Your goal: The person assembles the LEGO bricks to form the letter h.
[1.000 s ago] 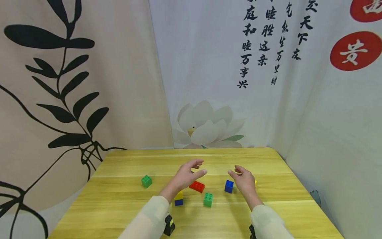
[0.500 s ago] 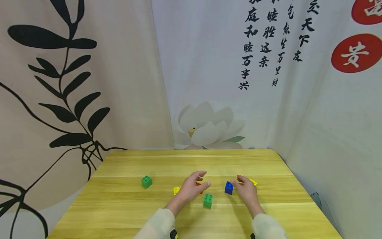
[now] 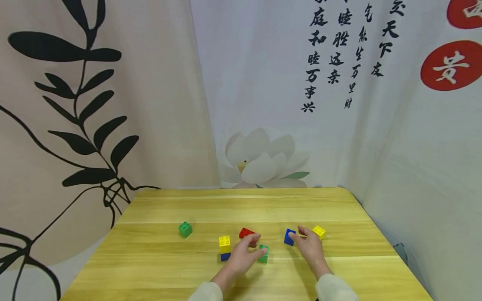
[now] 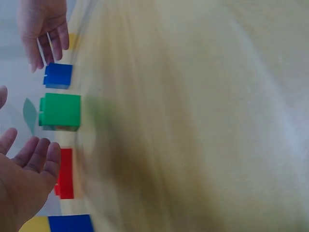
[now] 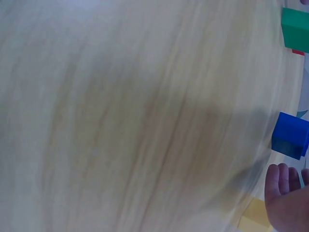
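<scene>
My left hand [image 3: 242,255] hovers with relaxed, parted fingers, its thumb overlapping the nearer green brick [image 3: 263,258] in the head view. Just beyond its fingertips lies a red brick [image 3: 246,232], partly hidden. In the left wrist view the green brick [image 4: 62,110] stands apart from the palm. My right hand [image 3: 310,247] is beside a blue brick [image 3: 288,239], thumb overlapping it from the head. The right wrist view shows a gap between those loose fingers and the blue brick [image 5: 290,130]. Behind the right hand is a yellow brick [image 3: 319,231].
Left of my left hand, a yellow brick [image 3: 224,243] sits on a dark blue one [image 3: 225,256]. Another green brick [image 3: 185,229] is farther left. The wooden table [image 3: 150,259] ends at a printed curtain [image 3: 169,104] behind.
My left hand has come nearer and lower, from beyond the red brick to over the green one, uncovering the yellow-and-blue stack. My right hand has lowered beside the blue brick.
</scene>
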Motion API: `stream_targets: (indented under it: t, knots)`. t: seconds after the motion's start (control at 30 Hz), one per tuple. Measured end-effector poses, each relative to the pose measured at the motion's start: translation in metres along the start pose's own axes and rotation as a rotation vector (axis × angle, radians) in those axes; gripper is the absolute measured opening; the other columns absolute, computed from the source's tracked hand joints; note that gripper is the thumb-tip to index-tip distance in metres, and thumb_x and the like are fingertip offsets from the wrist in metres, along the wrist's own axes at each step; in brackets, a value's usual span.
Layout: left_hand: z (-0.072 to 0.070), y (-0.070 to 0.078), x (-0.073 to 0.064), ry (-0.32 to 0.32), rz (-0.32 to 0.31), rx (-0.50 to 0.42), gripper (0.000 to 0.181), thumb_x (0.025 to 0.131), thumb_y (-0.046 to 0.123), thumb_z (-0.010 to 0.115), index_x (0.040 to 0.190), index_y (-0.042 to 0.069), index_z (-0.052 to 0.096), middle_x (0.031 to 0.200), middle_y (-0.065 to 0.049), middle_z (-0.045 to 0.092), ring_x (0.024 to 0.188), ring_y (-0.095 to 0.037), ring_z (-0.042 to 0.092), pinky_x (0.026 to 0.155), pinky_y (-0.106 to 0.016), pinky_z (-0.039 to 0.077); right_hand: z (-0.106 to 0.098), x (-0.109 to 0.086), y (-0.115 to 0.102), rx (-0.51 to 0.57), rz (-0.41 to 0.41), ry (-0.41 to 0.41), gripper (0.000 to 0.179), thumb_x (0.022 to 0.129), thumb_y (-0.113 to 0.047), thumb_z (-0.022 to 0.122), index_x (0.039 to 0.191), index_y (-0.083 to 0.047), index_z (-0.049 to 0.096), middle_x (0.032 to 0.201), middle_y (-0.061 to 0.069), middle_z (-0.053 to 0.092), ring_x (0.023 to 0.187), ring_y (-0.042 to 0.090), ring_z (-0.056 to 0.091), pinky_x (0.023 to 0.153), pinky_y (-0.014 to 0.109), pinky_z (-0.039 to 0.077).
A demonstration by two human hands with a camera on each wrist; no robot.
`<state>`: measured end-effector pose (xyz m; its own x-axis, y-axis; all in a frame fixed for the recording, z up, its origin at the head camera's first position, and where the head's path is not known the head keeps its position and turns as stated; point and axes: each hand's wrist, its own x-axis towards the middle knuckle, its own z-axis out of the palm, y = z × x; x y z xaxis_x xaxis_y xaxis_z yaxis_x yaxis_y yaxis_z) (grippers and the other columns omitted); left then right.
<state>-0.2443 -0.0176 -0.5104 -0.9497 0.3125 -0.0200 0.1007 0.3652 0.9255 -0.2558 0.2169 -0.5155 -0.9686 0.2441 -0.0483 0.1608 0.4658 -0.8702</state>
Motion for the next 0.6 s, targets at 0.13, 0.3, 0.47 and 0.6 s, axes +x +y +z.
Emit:
stream_targets:
  t: [0.13, 0.3, 0.47, 0.6]
  knots:
    - [0.006, -0.008, 0.001, 0.017, -0.007, 0.007, 0.057, 0.090, 0.034, 0.071, 0.139, 0.010, 0.052, 0.137, -0.015, 0.057, 0.118, -0.030, 0.056, 0.094, -0.050, 0.051, 0.003, 0.001, 0.004, 0.013, -0.003, -0.014, 0.062, 0.095, -0.029, 0.064, 0.144, 0.003, 0.043, 0.148, 0.025, 0.044, 0.128, 0.044, 0.051, 0.100, 0.052, 0.050]
    - [0.007, -0.011, 0.001, 0.014, -0.037, 0.019, 0.059, 0.088, 0.034, 0.073, 0.138, 0.011, 0.053, 0.135, -0.012, 0.058, 0.115, -0.027, 0.059, 0.094, -0.049, 0.052, 0.005, 0.002, 0.009, 0.018, -0.006, -0.016, 0.061, 0.095, -0.026, 0.065, 0.143, 0.003, 0.044, 0.147, 0.027, 0.046, 0.127, 0.045, 0.052, 0.100, 0.051, 0.050]
    - [0.007, -0.015, 0.001, 0.002, -0.044, 0.017, 0.058, 0.088, 0.031, 0.074, 0.137, 0.009, 0.053, 0.132, -0.012, 0.059, 0.113, -0.026, 0.059, 0.097, -0.050, 0.051, 0.008, 0.005, 0.012, 0.027, 0.001, -0.005, 0.058, 0.095, -0.022, 0.065, 0.142, 0.004, 0.045, 0.145, 0.028, 0.047, 0.127, 0.045, 0.053, 0.101, 0.052, 0.049]
    - [0.007, -0.018, 0.002, -0.002, -0.050, 0.014, 0.057, 0.088, 0.029, 0.074, 0.137, 0.009, 0.054, 0.130, -0.010, 0.059, 0.111, -0.023, 0.060, 0.095, -0.048, 0.052, 0.010, 0.005, 0.014, 0.034, 0.006, -0.009, 0.057, 0.095, -0.021, 0.064, 0.142, 0.004, 0.045, 0.146, 0.028, 0.046, 0.127, 0.045, 0.053, 0.101, 0.052, 0.049]
